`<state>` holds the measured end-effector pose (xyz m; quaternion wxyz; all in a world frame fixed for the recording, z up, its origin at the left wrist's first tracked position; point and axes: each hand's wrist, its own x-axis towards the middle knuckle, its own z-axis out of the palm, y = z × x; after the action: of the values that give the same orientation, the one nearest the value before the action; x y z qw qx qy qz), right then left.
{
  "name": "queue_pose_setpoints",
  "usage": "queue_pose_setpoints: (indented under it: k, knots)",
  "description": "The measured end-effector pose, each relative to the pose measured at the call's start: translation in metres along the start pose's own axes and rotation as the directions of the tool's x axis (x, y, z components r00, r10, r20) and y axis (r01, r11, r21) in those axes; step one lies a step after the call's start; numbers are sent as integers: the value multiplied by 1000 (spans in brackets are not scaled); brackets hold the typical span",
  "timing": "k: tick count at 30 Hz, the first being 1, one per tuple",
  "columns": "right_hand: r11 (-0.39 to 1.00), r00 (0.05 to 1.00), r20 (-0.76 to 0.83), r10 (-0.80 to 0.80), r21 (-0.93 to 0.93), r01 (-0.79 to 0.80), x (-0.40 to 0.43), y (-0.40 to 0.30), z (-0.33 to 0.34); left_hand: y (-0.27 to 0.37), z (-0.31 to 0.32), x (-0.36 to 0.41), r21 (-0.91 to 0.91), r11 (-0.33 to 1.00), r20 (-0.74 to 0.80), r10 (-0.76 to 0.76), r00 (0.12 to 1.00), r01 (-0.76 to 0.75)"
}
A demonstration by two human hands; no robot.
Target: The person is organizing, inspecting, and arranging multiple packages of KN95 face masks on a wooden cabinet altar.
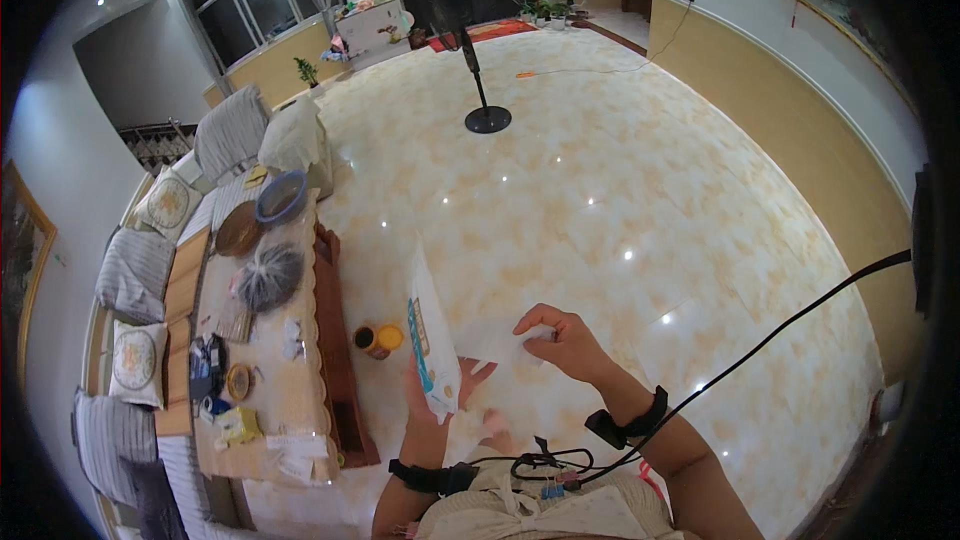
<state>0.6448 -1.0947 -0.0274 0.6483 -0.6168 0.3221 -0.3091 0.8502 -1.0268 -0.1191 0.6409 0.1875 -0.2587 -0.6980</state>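
Note:
In the lower middle of the head view, my left hand [424, 390] holds a white soft pack with teal printing [435, 345], turned nearly edge-on; it looks like a pack of wipes or tissues. To its right my right hand [559, 337] pinches a thin white sheet [491, 337] between thumb and fingers. The sheet stretches from the fingertips towards the pack; whether it still touches the pack cannot be told. Black straps with small devices sit around both wrists, and a black cable loops in front of my body.
Left stands a covered table [289, 390] with a bagged dark bundle [270, 277], a blue-rimmed basket [282, 197] and small items. Open yellow-lidded jar [365, 339] is on the floor beside it. A black pedestal fan [487, 118] stands farther off. A black cable [780, 330] crosses at right.

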Motion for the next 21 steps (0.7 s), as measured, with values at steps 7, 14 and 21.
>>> queue_pose_setpoints:
  k: [7,14,21]
  knots:
    - [969,976,85,-199,-129,209,107,14,-36,30,10,116,-356,922,-161,-219,962,150]
    - [943,932,-143,-332,-55,328,199,-33,-63,86,10,229,-369,901,-94,-280,955,228]
    - [984,999,18,-33,174,30,309,19,-104,87,-52,308,-425,904,-57,-79,995,48]
